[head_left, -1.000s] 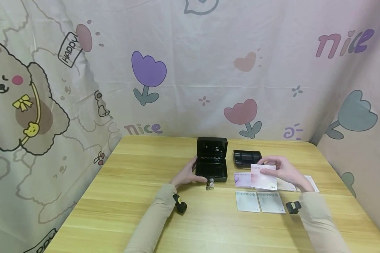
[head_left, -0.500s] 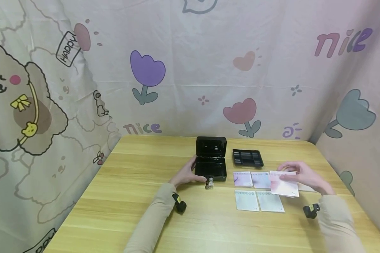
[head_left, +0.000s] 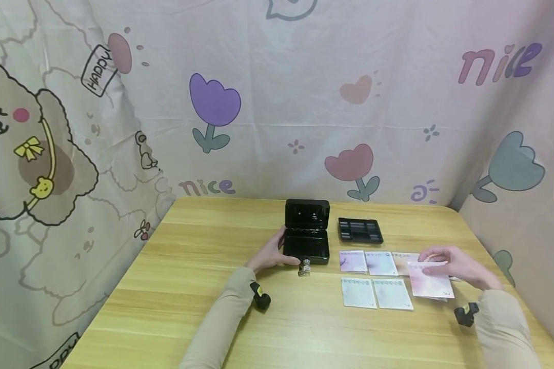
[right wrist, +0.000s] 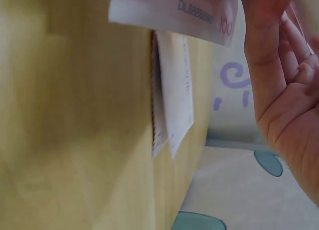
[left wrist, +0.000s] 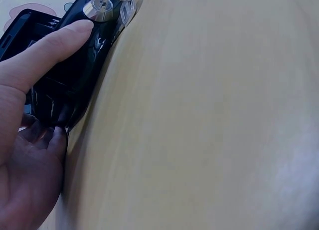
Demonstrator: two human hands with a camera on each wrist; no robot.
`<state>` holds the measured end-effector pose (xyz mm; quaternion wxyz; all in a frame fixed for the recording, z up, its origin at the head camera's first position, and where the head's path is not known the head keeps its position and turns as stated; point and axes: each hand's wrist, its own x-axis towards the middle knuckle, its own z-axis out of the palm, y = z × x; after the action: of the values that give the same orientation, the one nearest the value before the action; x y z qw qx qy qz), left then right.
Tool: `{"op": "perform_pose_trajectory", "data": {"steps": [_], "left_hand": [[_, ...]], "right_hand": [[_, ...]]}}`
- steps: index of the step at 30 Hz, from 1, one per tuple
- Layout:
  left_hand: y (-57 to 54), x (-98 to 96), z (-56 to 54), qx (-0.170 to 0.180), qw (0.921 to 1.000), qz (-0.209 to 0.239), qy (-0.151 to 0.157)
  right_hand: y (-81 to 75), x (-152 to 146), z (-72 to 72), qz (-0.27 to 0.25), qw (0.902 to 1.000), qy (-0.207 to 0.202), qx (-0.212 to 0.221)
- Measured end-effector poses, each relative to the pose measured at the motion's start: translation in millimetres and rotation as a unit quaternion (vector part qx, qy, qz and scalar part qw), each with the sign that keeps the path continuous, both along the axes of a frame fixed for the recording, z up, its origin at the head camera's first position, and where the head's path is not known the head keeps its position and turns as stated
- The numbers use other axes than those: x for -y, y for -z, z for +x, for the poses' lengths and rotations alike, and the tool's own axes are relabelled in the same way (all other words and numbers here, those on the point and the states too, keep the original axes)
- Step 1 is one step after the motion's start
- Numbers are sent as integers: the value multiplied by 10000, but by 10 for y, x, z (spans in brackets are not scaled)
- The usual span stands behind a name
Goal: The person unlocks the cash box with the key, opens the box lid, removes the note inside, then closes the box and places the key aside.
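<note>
A black cash box [head_left: 306, 247] stands with its lid raised, a key [head_left: 306, 265] in the front lock. My left hand [head_left: 271, 253] holds the box's left side; in the left wrist view the thumb lies along its front beside the lock [left wrist: 98, 9], the other fingers against its side. Over on the right, my right hand [head_left: 459, 267] pinches a bundle of pink banknotes [head_left: 432, 282] above the table. A "100" shows on these pink banknotes [right wrist: 199, 13] in the right wrist view, with other folded notes [right wrist: 175, 85] beneath. Some finger contacts are hidden.
A black compartment tray [head_left: 360, 231] lies right of the box. In front of it sit purple notes [head_left: 352, 262], blue notes [head_left: 381, 264] and orange notes [head_left: 401, 263], partly covered. Nearer are two pale green bundles [head_left: 359, 293]. A printed cloth [head_left: 277, 102] hangs behind the table.
My right hand has carried the pink banknotes rightward and toward me, away from the tray, uncovering the blue notes and part of the orange ones. My left hand stays at the cash box.
</note>
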<state>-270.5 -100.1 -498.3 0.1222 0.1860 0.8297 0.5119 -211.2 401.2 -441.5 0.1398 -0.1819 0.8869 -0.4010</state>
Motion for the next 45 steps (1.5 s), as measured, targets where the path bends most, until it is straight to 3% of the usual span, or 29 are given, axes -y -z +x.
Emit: {"op": "perform_pose_trajectory", "data": {"steps": [5, 11, 21, 32, 45], "left_hand": [[6, 2, 2, -7, 10000, -43, -38], [8, 2, 0, 0, 10000, -73, -58], [-2, -2, 11, -30, 9999, -106, -66], [-1, -5, 12, 2, 9999, -132, -96], [-6, -2, 21, 25, 9999, -71, -85]], "right_hand": [[89, -48, 19, -207, 9991, -215, 299], [194, -61, 29, -371, 9980, -400, 330], [202, 10, 45, 532, 9986, -12, 50], [196, 67, 63, 726, 9967, -125, -352], [245, 100, 90, 1094, 9895, 538, -778]]}}
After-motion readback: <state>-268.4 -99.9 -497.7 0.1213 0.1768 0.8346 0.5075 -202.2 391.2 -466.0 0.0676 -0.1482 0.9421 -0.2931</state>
